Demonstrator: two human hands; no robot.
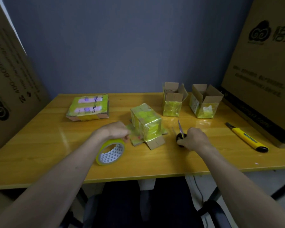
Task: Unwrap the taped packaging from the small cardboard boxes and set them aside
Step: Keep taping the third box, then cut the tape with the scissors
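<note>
A small cardboard box [146,123] wrapped in shiny yellow tape stands upside down mid-table, its bottom flaps splayed flat on the wood. My left hand [117,130] pinches the flap at the box's left side. My right hand [193,139] grips the black handles of a pair of scissors [180,129] just right of the box, blades pointing away from me. Two opened small boxes [172,102] [204,102] with yellow tape on their sides stand at the back right, flaps up.
A roll of yellow tape [110,152] leans under my left wrist. A flat taped package [88,106] lies at the back left. A yellow utility knife [247,137] lies at the right. Large cardboard cartons [262,63] [10,79] flank the yellow table [39,145].
</note>
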